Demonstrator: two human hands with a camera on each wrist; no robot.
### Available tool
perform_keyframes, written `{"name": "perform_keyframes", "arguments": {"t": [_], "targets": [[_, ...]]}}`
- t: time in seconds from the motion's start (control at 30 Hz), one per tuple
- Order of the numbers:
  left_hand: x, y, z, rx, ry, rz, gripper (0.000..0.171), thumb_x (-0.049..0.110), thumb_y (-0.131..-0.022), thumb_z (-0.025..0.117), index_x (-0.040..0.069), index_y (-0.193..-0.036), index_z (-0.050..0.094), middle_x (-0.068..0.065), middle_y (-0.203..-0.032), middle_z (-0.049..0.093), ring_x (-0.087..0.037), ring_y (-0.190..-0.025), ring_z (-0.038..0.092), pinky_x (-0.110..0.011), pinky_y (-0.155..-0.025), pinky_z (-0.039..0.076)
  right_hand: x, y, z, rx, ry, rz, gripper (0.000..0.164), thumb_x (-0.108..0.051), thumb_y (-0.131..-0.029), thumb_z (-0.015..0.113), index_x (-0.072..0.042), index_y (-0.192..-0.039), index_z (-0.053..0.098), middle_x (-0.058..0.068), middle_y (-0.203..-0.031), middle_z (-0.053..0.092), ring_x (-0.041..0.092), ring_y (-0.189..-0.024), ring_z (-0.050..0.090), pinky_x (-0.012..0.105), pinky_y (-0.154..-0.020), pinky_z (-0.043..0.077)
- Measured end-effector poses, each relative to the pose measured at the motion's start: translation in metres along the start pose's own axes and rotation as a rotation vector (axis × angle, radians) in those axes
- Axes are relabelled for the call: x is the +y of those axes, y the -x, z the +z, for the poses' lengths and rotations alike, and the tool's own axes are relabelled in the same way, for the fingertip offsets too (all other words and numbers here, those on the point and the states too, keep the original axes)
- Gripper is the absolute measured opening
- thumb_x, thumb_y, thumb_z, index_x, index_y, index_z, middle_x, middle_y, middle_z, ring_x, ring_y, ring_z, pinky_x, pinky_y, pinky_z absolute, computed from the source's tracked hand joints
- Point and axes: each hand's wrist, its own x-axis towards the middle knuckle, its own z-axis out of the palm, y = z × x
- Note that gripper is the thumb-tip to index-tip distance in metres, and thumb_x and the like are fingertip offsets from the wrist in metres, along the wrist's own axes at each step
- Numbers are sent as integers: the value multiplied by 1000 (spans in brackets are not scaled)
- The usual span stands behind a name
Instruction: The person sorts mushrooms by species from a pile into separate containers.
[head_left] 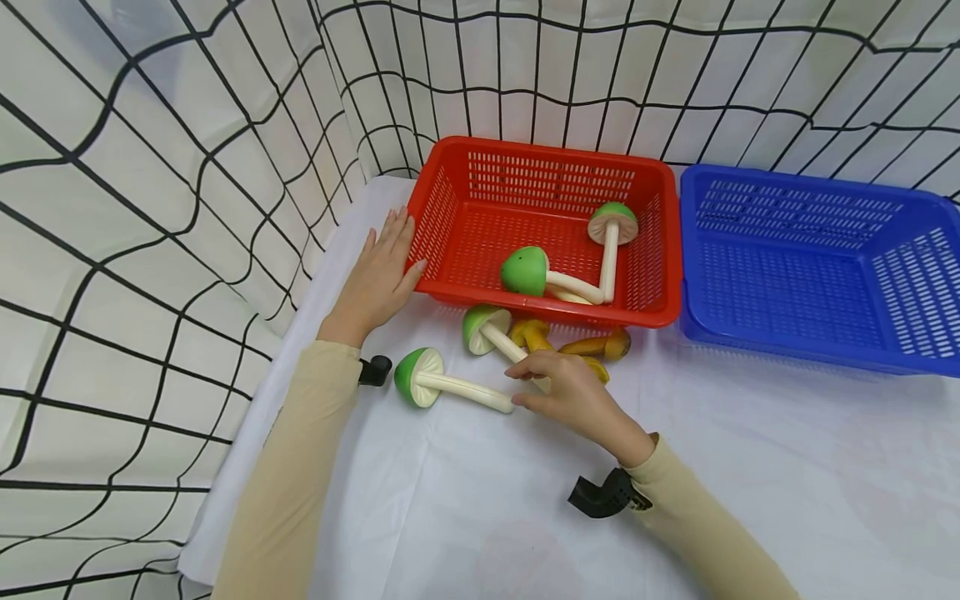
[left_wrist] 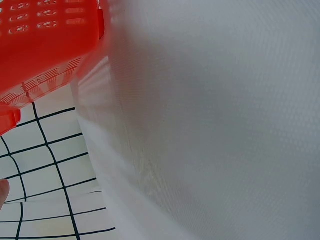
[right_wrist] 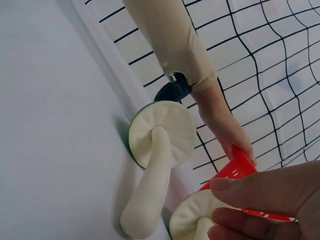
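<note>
My left hand (head_left: 378, 279) rests its extended fingers on the left rim of the red basket (head_left: 480, 298); a fingertip shows in the left wrist view. My right hand (head_left: 573, 396) hovers over the stem ends of two toy mushrooms, thumb and fingertips apart. The nearer green-capped mushroom (head_left: 420, 379) lies on the white cloth, its stem end close to my thumb (right_wrist: 222, 184). Behind it, another green-capped mushroom (head_left: 480, 331) has its stem partly hidden under my right fingers. Inside the red basket lie two more green-capped mushrooms (head_left: 525, 271) (head_left: 613, 223).
Several yellow-brown mushrooms (head_left: 596, 344) lie on the cloth before the red basket, partly behind my right hand. A blue basket (head_left: 787, 346) stands right of the red one. Black wire mesh (head_left: 570, 104) over white sheeting borders the back and left of the table.
</note>
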Motion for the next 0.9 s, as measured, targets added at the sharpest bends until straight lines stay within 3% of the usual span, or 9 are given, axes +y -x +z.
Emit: {"name": "perform_keyframes", "arguments": {"t": [0.27,0.9], "targets": [[0,1,0,0,-4,-4,64,34,-102,34,-6,-148,14,-18,-156,9,-24,-144,0,-46,-114,3,3,0,20,-35,82,-31,27,-13,-75,79,-5,-99,70,3,-93,68,16,-85,61,26,-74,50],[-1,0,2,17,7,7,63,33,-101,34,-6,-148,16,-17,-156,9,-25,-144,2,-48,-114,5,4,-1,38,6,126,-12,25,-10,-74,80,-4,-96,69,2,-87,65,14,-78,59,25,-69,49]]}}
